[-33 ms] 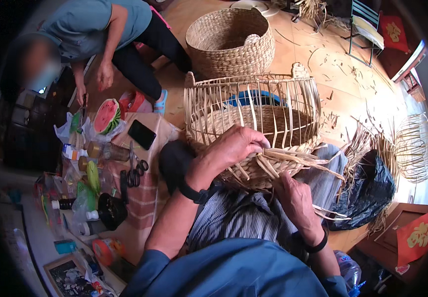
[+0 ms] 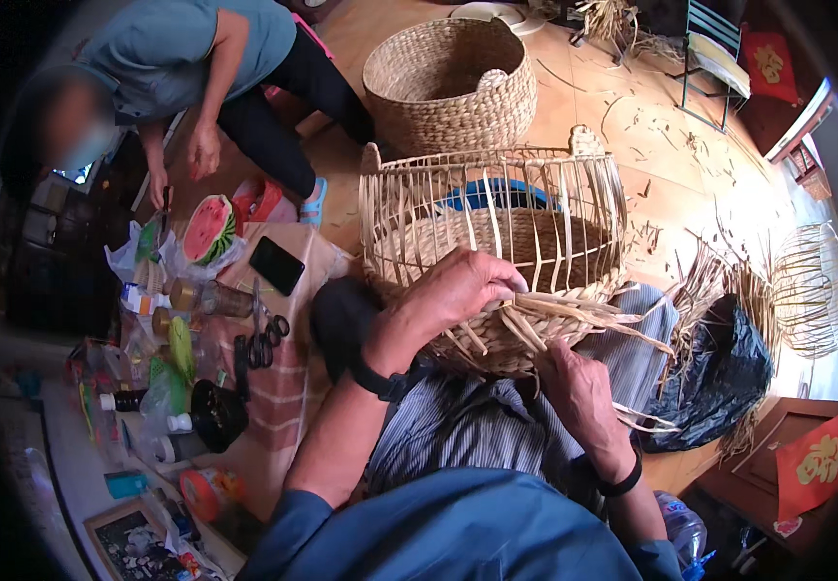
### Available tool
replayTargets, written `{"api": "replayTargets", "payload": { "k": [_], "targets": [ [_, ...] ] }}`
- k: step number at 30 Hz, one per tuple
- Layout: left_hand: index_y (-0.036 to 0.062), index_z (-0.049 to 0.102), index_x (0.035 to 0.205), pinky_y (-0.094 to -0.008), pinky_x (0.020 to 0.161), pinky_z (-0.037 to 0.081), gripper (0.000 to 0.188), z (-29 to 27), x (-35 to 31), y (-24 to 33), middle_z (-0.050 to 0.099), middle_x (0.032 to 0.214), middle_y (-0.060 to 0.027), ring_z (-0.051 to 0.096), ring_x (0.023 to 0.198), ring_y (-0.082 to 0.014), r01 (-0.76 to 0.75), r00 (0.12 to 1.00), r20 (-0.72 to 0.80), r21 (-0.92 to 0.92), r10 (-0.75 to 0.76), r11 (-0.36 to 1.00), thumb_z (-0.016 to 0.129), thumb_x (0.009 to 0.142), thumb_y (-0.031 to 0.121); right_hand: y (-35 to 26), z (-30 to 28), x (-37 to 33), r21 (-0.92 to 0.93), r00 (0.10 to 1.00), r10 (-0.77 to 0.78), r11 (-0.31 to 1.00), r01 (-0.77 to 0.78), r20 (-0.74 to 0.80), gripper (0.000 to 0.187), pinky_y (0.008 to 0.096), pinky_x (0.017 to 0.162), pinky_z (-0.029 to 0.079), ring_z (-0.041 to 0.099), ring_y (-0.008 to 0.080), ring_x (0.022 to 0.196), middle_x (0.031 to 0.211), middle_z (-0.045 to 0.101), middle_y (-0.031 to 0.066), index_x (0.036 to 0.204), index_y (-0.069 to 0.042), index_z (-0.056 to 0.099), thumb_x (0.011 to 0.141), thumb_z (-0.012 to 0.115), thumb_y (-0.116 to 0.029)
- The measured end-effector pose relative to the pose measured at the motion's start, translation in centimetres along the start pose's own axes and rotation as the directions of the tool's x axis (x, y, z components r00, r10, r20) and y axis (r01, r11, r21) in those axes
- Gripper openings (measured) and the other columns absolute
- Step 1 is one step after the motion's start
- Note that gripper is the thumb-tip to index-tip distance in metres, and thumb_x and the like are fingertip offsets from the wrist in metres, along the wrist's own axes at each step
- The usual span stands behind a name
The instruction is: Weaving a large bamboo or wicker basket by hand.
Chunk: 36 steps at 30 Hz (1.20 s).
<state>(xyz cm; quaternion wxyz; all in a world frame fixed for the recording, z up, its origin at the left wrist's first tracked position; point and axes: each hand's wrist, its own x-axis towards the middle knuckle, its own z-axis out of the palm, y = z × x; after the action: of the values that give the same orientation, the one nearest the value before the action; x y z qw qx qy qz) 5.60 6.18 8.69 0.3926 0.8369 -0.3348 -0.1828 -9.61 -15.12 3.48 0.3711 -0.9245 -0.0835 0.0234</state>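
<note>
A half-woven straw basket [image 2: 492, 242] rests against my lap, its base woven and its upper wall an open frame of upright rods. My left hand [image 2: 462, 286] pinches flat dry straw strips [image 2: 578, 312] at the basket's near edge. The loose ends of these strips fan out to the right. Just below and to the right, my right hand [image 2: 577, 385] has its fingers closed on the strip ends at the weave. Thin pale straws also stick out beside its wrist. Behind the frame a blue object [image 2: 501, 194] shows through.
A finished round basket [image 2: 448, 107] stands beyond. Left, a cloth-covered table [image 2: 288, 387] bears a phone [image 2: 276, 265], scissors [image 2: 266, 339], bottles and a cut watermelon [image 2: 211, 230], where another person [image 2: 186, 58] leans. At right lie straw bundles [image 2: 709, 276] and a dark plastic bag [image 2: 719, 378].
</note>
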Motion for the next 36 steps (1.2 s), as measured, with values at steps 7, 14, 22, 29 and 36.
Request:
{"api": "replayTargets", "payload": {
  "k": [7, 14, 22, 29, 36],
  "targets": [
    [0.0015, 0.075, 0.106, -0.0333, 0.078, 0.057, 0.018, 1.0, 0.0, -0.1, 0.077, 0.091, -0.0151, 0.076, 0.086, -0.0228, 0.053, 0.997, -0.044, -0.055, -0.056, 0.997, 0.072, 0.088, 0.004, -3.7, -1.2, -1.4, 0.168, 0.999, 0.015, 0.986, -0.023, 0.051, 0.012, 0.0495, 0.056, 0.050, 0.062, 0.0469, 0.065, 0.072, 0.061, 0.0242, 0.094, -0.004, 0.057, 0.097, 0.067, -0.011],
    [0.0013, 0.072, 0.111, -0.0432, 0.079, 0.057, 0.022, 1.4, -1.9, 1.2, 0.072, 0.092, -0.0243, 0.072, 0.088, -0.0404, -0.041, 0.992, -0.109, 0.130, 0.055, 0.991, 0.069, 0.089, 0.001, -2.1, -4.8, 1.1, 0.583, 0.944, 0.293, 0.744, -0.326, 0.154, 0.015, 0.0335, 0.069, 0.051, 0.059, 0.0155, 0.077, 0.084, 0.063, 0.0085, 0.106, 0.003, 0.062, 0.105, 0.059, -0.012],
    [0.0056, 0.072, 0.120, -0.0425, 0.081, 0.056, 0.028, 1.6, -1.9, 0.7, 0.072, 0.095, -0.0248, 0.071, 0.093, -0.0408, 0.054, 0.994, -0.097, 0.084, -0.046, 0.995, 0.065, 0.093, 0.003, -1.0, -0.3, 2.4, -0.046, 0.974, -0.046, 0.998, 0.037, -0.221, 0.036, 0.0469, 0.074, 0.056, 0.068, 0.0406, 0.086, 0.096, 0.068, 0.0177, 0.113, -0.005, 0.067, 0.082, 0.080, -0.017],
    [0.0018, 0.071, 0.119, -0.0436, 0.081, 0.057, 0.029, 2.4, -2.4, 0.9, 0.073, 0.099, -0.0215, 0.072, 0.093, -0.0385, -0.027, 0.993, -0.109, 0.236, 0.054, 0.971, 0.070, 0.090, 0.004, -0.4, 0.4, 1.6, 0.045, 0.986, 0.019, 0.999, -0.012, -0.166, 0.023, 0.0387, 0.075, 0.057, 0.068, 0.0321, 0.082, 0.096, 0.068, 0.0164, 0.106, -0.001, 0.067, 0.084, 0.073, -0.004],
    [0.0001, 0.067, 0.124, -0.0411, 0.085, 0.059, 0.047, 6.0, -3.7, 0.8, 0.073, 0.111, -0.0204, 0.071, 0.100, -0.0378, -0.038, 0.928, -0.351, 0.249, 0.127, 0.968, 0.078, 0.078, -0.002, -2.1, -2.6, 2.9, 0.549, 0.993, 0.081, 0.828, -0.117, 0.090, 0.029, 0.0284, 0.067, 0.050, 0.055, 0.0107, 0.073, 0.083, 0.065, 0.0088, 0.127, 0.004, 0.062, 0.099, 0.062, -0.004]
  ]
}}
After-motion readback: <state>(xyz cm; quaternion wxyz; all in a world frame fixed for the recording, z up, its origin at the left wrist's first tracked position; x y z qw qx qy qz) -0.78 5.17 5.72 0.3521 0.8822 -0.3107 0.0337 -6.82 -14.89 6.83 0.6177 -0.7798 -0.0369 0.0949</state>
